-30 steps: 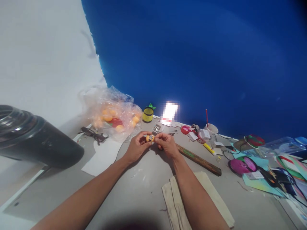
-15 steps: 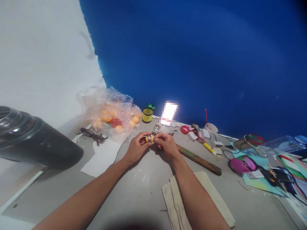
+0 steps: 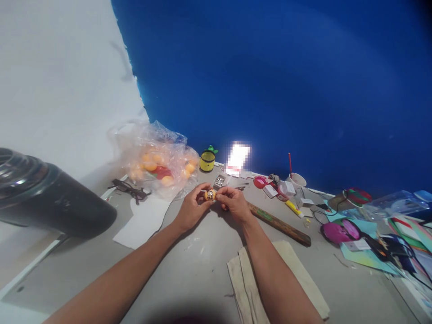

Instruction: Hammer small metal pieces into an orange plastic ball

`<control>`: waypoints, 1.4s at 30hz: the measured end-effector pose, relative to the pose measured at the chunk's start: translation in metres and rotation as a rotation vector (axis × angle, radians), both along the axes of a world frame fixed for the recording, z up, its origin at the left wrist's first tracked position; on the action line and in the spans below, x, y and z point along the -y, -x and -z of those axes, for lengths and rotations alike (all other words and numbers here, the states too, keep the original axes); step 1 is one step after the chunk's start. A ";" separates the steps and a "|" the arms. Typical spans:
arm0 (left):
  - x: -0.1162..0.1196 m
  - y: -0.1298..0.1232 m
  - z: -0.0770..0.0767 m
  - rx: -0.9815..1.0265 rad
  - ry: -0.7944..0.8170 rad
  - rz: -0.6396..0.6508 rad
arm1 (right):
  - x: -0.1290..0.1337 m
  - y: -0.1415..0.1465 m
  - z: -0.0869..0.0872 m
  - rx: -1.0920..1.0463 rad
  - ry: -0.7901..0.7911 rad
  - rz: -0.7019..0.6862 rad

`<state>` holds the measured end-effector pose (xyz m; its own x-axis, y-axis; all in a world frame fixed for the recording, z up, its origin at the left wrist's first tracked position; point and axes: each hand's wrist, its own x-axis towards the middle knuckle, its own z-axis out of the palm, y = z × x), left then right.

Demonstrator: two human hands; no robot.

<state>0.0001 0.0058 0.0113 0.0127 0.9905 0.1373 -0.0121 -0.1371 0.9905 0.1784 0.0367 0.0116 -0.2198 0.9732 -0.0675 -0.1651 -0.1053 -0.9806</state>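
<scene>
Item: orange ball (image 3: 209,195), dark-patterned; it sat above the grey table (image 3: 195,274), gripped by the left hand (image 3: 191,207), thumb opposite fingers. Right hand (image 3: 235,203): fingertips gathered at the ball's right side; grip could not be told. Blue wall (image 3: 270,81) stood behind, white wall (image 3: 60,67) leftward.

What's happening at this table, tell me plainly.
A person is working with two bare hands on a small orange ball with a dark, shiny pattern. The left hand holds it, and the right hand has its fingertips at the ball's other side. Just beyond is a metal block with round marks. A wooden handle slants out from behind the right hand, and a clear plastic bag of orange items lies to the left.
</scene>
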 end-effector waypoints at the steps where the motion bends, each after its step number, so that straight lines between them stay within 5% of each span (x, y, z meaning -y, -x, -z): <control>1: 0.000 0.000 0.001 -0.036 -0.021 -0.007 | 0.000 0.000 0.000 -0.001 -0.001 -0.003; 9: -0.003 0.001 0.007 -0.172 -0.217 -0.016 | 0.001 0.000 -0.005 -0.011 0.017 -0.008; 19: -0.002 0.002 0.008 -0.145 -0.130 0.012 | 0.000 -0.001 -0.004 0.002 0.013 -0.020; 31: -0.001 0.004 0.007 -0.326 -0.304 -0.025 | 0.001 0.000 -0.006 0.012 0.010 -0.022; 42: -0.001 0.003 0.006 -0.295 -0.302 -0.013 | 0.001 -0.003 -0.005 0.040 -0.001 -0.037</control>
